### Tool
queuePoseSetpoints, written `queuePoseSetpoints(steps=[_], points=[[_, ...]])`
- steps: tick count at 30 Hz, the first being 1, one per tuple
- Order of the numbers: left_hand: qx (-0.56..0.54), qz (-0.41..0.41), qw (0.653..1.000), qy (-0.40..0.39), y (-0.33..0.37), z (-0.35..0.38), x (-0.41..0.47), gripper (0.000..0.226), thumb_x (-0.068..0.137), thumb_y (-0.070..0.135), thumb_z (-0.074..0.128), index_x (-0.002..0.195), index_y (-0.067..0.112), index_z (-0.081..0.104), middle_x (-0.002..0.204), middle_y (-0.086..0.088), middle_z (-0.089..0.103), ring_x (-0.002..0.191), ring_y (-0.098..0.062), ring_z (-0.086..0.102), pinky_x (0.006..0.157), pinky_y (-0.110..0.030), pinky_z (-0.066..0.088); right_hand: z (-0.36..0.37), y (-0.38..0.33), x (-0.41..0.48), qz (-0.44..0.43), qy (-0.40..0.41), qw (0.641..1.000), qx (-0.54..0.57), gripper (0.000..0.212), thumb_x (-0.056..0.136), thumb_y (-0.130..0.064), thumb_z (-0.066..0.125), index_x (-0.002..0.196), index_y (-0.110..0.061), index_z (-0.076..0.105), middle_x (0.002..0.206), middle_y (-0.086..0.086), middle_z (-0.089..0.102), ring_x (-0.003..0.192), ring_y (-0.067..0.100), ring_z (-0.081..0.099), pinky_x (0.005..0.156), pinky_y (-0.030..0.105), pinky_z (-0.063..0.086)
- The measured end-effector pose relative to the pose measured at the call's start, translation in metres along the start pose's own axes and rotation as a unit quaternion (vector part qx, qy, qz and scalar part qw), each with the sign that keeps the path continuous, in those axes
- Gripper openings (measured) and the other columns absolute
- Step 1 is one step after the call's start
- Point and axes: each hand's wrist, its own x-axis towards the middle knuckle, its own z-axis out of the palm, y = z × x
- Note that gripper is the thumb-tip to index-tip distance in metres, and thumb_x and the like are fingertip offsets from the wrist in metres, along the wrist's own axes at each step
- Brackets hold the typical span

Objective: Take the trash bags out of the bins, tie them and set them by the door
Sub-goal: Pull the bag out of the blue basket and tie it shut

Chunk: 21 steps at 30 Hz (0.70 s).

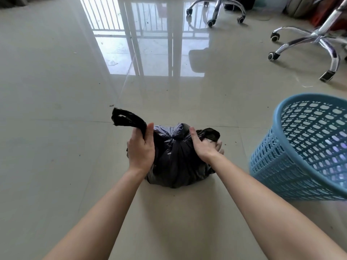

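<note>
Count: one black trash bag (174, 162), one blue mesh bin (304, 147), two chrome chair bases (217, 8) (317, 42). The bag sat on the tiled floor (56, 128) at frame centre, gathered into a knot at its top. My left hand (141, 147) was clamped on the bag's left handle strip (127, 119), which stuck out toward 10 o'clock. My right hand (206, 147) was closed around the right handle strip (211, 134); its fingers were partly hidden behind the plastic. The bin stood at 3 o'clock from the bag, near but not touching, its right side cut off by the frame edge. Open floor lay from 7 through 12 o'clock. The chair bases stood at 1 and 2 o'clock, well apart from the bag, both cropped.
</note>
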Motion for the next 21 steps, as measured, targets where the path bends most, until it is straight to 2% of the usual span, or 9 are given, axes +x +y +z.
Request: queuePoseSetpoints(steps=[3, 5, 6, 9, 10, 12, 15, 18, 21], points=[[-0.009, -0.003, 0.999, -0.031, -0.003, 0.006, 0.004, 0.031, 0.094, 0.038, 0.067, 0.114, 0.016, 0.061, 0.096, 0.005, 0.068, 0.094, -0.018, 0.063, 0.087, -0.034, 0.047, 0.014, -0.005, 0.009, -0.157, 0.135, 0.976, 0.071, 0.061, 0.099, -0.062, 0.031, 0.126, -0.017, 0.061, 0.144, 0.017, 0.044, 0.145, 0.034, 0.022, 0.118, 0.045, 0.020], [0.027, 0.061, 0.997, -0.033, -0.014, 0.012, 0.010, 0.026, 0.096, 0.030, 0.064, 0.114, 0.011, 0.068, 0.111, -0.007, 0.068, 0.107, -0.025, 0.061, 0.098, -0.040, 0.046, 0.021, -0.009, 0.010, -0.257, 0.204, 0.932, 0.156, 0.054, 0.101, -0.054, 0.030, 0.103, -0.013, 0.064, 0.112, 0.008, 0.061, 0.120, 0.027, 0.047, 0.103, 0.034, 0.033], [0.064, 0.105, 0.992, -0.029, -0.021, 0.016, 0.012, 0.023, 0.097, 0.026, 0.062, 0.109, 0.009, 0.071, 0.117, -0.012, 0.066, 0.116, -0.029, 0.058, 0.104, -0.041, 0.042, 0.025, -0.011, 0.009, -0.279, 0.212, 0.918, 0.183, 0.054, 0.101, -0.053, 0.028, 0.100, -0.011, 0.063, 0.103, 0.005, 0.063, 0.109, 0.021, 0.051, 0.095, 0.029, 0.033], [0.112, 0.136, 0.982, -0.063, -0.046, 0.028, 0.020, 0.022, 0.097, 0.017, 0.057, 0.108, 0.006, 0.072, 0.127, -0.012, 0.067, 0.130, -0.033, 0.050, 0.117, -0.045, 0.030, 0.039, -0.009, 0.010, -0.274, 0.166, 0.928, 0.192, 0.043, 0.105, -0.042, 0.035, 0.112, -0.012, 0.064, 0.109, 0.003, 0.066, 0.108, 0.016, 0.052, 0.091, 0.023, 0.032], [0.112, 0.112, 0.983, -0.096, -0.055, 0.033, 0.019, 0.024, 0.098, 0.019, 0.053, 0.107, 0.005, 0.071, 0.118, -0.013, 0.071, 0.123, -0.032, 0.054, 0.116, -0.050, 0.032, 0.046, -0.003, 0.014, -0.262, 0.152, 0.936, 0.179, 0.039, 0.105, -0.040, 0.037, 0.117, -0.013, 0.063, 0.114, 0.003, 0.066, 0.113, 0.018, 0.053, 0.093, 0.026, 0.035], [0.120, 0.046, 0.980, -0.155, -0.076, 0.041, 0.014, 0.025, 0.100, 0.022, 0.050, 0.099, 0.003, 0.066, 0.103, -0.019, 0.072, 0.109, -0.037, 0.055, 0.108, -0.047, 0.039, 0.057, 0.007, 0.024, -0.236, 0.155, 0.948, 0.147, 0.039, 0.103, -0.041, 0.039, 0.118, -0.011, 0.060, 0.117, 0.008, 0.065, 0.117, 0.026, 0.055, 0.097, 0.035, 0.041], [0.137, -0.013, 0.977, -0.160, -0.100, 0.049, 0.004, 0.024, 0.102, 0.022, 0.051, 0.088, 0.004, 0.059, 0.093, -0.024, 0.065, 0.099, -0.042, 0.058, 0.088, -0.042, 0.043, 0.065, 0.017, 0.037, -0.241, 0.205, 0.946, 0.068, 0.051, 0.099, -0.045, 0.034, 0.110, -0.004, 0.061, 0.114, 0.018, 0.063, 0.111, 0.037, 0.054, 0.100, 0.042, 0.040], [0.173, 0.009, 0.974, -0.144, -0.099, 0.055, 0.001, 0.019, 0.099, 0.015, 0.052, 0.093, 0.001, 0.062, 0.088, -0.023, 0.065, 0.095, -0.044, 0.058, 0.091, -0.048, 0.048, 0.071, 0.020, 0.039, -0.246, 0.220, 0.944, 0.019, 0.052, 0.098, -0.042, 0.031, 0.098, 0.000, 0.062, 0.110, 0.023, 0.059, 0.105, 0.041, 0.053, 0.098, 0.045, 0.038], [0.194, 0.022, 0.967, -0.164, -0.096, 0.059, -0.001, 0.010, 0.094, 0.002, 0.053, 0.096, 0.004, 0.064, 0.090, -0.021, 0.066, 0.095, -0.043, 0.059, 0.099, -0.049, 0.046, 0.071, 0.021, 0.044, -0.234, 0.170, 0.957, 0.009, 0.041, 0.101, -0.034, 0.038, 0.103, 0.000, 0.062, 0.116, 0.022, 0.057, 0.110, 0.042, 0.051, 0.101, 0.046, 0.037]])
